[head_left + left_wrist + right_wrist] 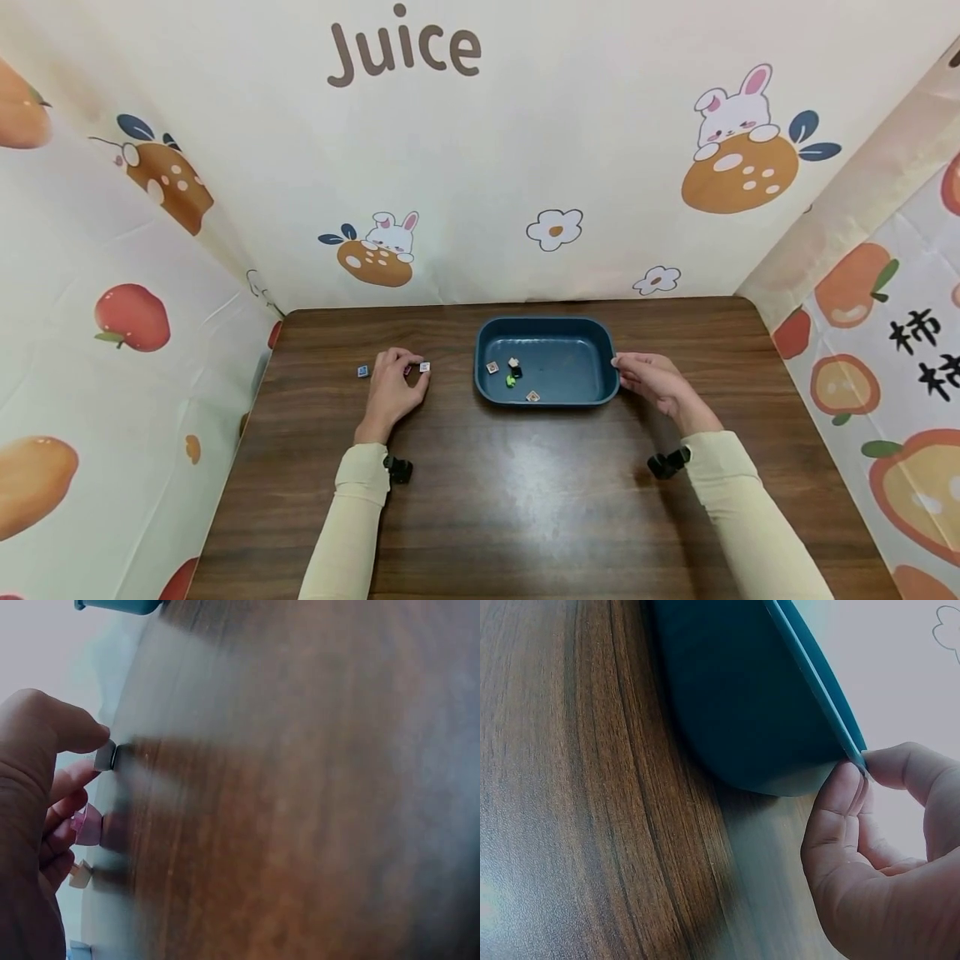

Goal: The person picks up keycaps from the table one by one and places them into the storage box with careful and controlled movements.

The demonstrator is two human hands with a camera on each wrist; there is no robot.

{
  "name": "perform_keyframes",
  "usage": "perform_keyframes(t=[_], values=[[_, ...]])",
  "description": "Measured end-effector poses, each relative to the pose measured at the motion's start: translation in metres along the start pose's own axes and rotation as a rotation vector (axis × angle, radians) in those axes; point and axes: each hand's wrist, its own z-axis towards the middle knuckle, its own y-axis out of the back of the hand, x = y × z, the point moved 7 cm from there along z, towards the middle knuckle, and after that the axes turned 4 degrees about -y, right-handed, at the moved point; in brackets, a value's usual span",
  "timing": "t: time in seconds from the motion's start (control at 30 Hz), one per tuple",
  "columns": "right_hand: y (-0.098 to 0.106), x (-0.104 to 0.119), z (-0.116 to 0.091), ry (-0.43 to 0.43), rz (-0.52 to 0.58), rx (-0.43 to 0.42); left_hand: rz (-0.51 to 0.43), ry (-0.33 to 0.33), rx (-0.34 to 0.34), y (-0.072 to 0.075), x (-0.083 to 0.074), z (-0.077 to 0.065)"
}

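At the left of the table, my left hand (393,387) pinches a small white keycap (425,367) between thumb and index finger. From the side it looks like a grey block (105,755) with sloped walls, low over the wood. A pink keycap (88,826) and a cream one (81,874) stand by the curled lower fingers. Left of the hand sits a blue keycap (363,372). My right hand (654,380) grips the right rim of a dark teal tray (544,406), thumb and fingers on either side of its edge (832,712).
Inside the tray, toward its left, lie several small pieces: a patterned square one (492,367), a green one (511,381), a black one (517,372) and another square one (532,396). The brown wooden table (517,500) meets printed curtains (480,183) at the back and sides.
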Motion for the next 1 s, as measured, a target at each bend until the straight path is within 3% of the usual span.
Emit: perform_keyframes(t=[0.47, 1.0], values=[[0.0011, 0.0013, -0.0005, 0.017, 0.02, 0.012, 0.001, -0.029, -0.001, -0.0032, -0.0072, -0.0008], [0.0019, -0.0016, -0.0006, -0.004, 0.024, -0.004, -0.011, -0.005, -0.01, -0.0044, -0.005, -0.005]])
